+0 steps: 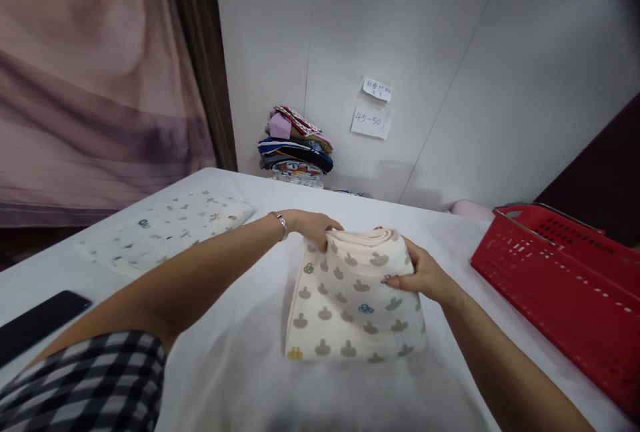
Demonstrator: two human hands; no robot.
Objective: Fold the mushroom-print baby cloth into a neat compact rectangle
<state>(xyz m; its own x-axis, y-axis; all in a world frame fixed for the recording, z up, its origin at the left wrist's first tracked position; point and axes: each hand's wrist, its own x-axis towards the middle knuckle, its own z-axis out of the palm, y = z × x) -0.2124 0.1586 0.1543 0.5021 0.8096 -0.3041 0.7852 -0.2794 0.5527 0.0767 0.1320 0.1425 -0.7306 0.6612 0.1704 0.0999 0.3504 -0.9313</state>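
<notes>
A folded cream cloth [360,305] with grey mushroom-like prints and a few coloured ones is in front of me on the white-covered table. Its upper edge is raised and shows several rolled or folded layers. My left hand [316,227] is closed on the top left corner of the cloth, and a bracelet is on that wrist. At the upper right side, my right hand [423,275] grips the cloth with the thumb on the front and the other fingers hidden behind it.
Left on the white table [240,325] lies a flat white printed cloth [175,225], with a dark phone-like slab [40,322] nearer me. Folded clothes [295,152] are stacked by the wall. A red basket [555,279] stands right. Paper notes [371,121] hang on the wall.
</notes>
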